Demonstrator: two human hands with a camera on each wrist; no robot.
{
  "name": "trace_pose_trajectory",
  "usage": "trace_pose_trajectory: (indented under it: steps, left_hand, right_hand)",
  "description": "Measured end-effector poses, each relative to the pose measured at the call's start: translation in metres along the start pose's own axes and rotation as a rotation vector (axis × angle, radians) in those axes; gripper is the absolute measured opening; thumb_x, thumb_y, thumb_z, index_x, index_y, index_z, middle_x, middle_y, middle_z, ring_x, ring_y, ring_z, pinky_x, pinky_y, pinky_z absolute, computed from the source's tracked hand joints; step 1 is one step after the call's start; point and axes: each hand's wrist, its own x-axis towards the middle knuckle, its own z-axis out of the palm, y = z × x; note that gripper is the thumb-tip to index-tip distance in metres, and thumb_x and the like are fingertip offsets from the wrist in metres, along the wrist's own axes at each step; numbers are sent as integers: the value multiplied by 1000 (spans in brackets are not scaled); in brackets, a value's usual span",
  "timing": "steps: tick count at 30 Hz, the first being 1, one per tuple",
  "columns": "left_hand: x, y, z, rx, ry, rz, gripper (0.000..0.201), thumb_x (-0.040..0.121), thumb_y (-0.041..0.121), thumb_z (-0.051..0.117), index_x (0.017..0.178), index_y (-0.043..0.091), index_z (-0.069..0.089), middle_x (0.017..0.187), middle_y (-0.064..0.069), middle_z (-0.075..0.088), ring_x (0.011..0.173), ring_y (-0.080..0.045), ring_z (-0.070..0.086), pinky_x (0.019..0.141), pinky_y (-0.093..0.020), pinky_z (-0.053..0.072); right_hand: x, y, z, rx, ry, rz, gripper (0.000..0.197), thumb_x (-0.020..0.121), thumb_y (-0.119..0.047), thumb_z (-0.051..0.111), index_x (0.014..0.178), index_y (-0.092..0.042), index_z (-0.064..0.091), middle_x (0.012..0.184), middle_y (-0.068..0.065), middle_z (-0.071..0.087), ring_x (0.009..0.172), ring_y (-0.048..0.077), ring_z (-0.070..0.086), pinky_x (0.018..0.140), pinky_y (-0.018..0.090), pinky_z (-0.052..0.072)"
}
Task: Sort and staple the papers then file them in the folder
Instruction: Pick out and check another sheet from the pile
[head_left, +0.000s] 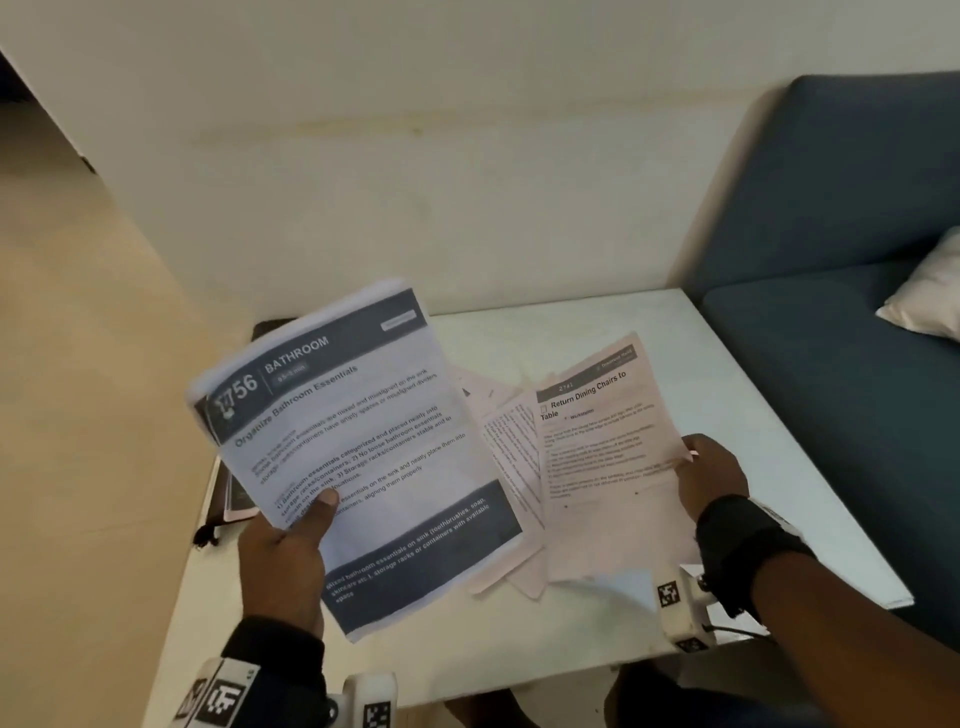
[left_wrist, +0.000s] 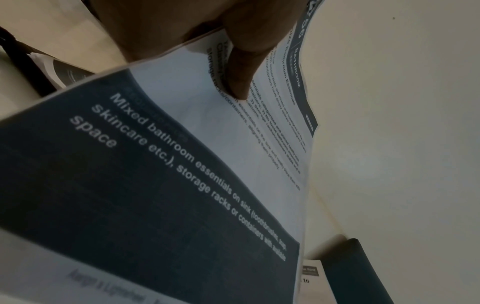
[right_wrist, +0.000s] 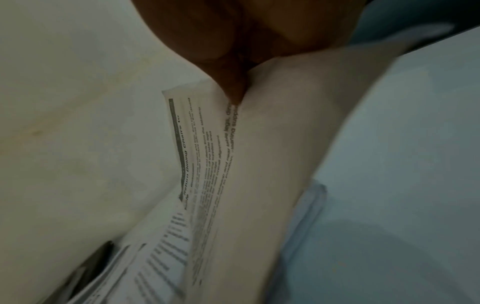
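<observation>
My left hand (head_left: 291, 545) holds a stack of white sheets (head_left: 358, 447) headed "Bathroom" above the table's left side, thumb pressed on the top page (left_wrist: 207, 144). My right hand (head_left: 711, 478) pinches the right edge of a pinkish sheet (head_left: 608, 457) headed "Return Dining Chairs to Table", lifting it off a loose pile of pinkish papers (head_left: 509, 452) on the table. In the right wrist view my thumb lies on that sheet (right_wrist: 280, 144), which bends upward. No stapler shows.
A white square table (head_left: 753, 415) stands against a cream wall (head_left: 415, 182). A blue sofa (head_left: 841, 234) with a white cushion (head_left: 930, 291) is to the right. Dark flat items (head_left: 239, 493) lie under the papers at the table's left edge.
</observation>
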Motion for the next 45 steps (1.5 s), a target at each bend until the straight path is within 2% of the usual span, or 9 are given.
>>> trace_pose_trajectory:
  steps: [4,14,20,28,33,35,39,42,45]
  left_hand:
    - [0,2,0,-4,-10,-25,32,90,-4,62,94,26,67,86,18,75,81,-7,70,75,-30,51]
    - [-3,6,0,14,-33,-66,25,91,-2,61,96,22,66,85,17,74,89,-17,65,74,-32,50]
    - [-3,-3,0,42,-167,-197,24,91,0,61,107,16,65,96,0,74,99,-29,65,75,-39,51]
    - [2,-12,-1,-51,-285,-329,33,90,7,56,122,14,62,114,-12,72,105,-37,67,89,-52,54]
    - [2,-22,1,-10,-275,-335,28,92,8,56,118,15,64,114,-15,71,106,-41,64,93,-57,50]
    - [3,-26,0,46,-216,-284,21,91,10,59,111,15,67,113,-15,71,104,-41,64,93,-54,48]
    - [1,-25,3,98,-159,-161,18,96,13,57,106,24,67,105,0,72,102,-33,64,89,-46,50]
    - [-5,-21,10,81,-162,-69,23,97,14,54,114,28,63,95,15,73,95,-19,65,72,-33,60]
    - [-11,-24,14,58,-163,-55,28,97,20,55,124,25,59,106,4,72,105,-28,63,82,-42,55]
  right_hand:
    - [-10,-25,-14,144,-25,-97,19,94,-4,47,105,-10,62,109,14,65,94,30,57,86,40,49]
    - [-28,-46,-41,290,-186,-167,24,93,-4,51,92,-20,68,97,6,73,91,32,68,86,54,55]
    - [-53,-50,-43,389,-216,-228,28,94,-5,51,87,-26,68,93,3,73,90,32,68,84,55,56]
    - [-126,-75,-18,708,-433,-354,15,95,-7,53,96,-12,67,102,12,72,96,35,67,90,57,53]
    - [-146,-80,6,683,-565,-424,27,85,-46,57,95,-21,64,99,5,71,98,26,66,92,54,51]
    - [-154,-80,9,601,-617,-395,36,77,-61,61,94,-29,59,96,-4,71,92,16,68,87,45,56]
    - [-158,-74,19,466,-631,-375,57,61,-63,78,104,-38,50,101,-10,69,92,6,67,85,36,58]
    - [-155,-75,26,449,-596,-420,67,61,-66,78,115,-42,46,112,-15,66,103,4,63,88,35,57]
    - [-151,-78,25,461,-561,-460,64,64,-62,78,115,-40,47,111,-19,64,103,3,61,85,31,58]
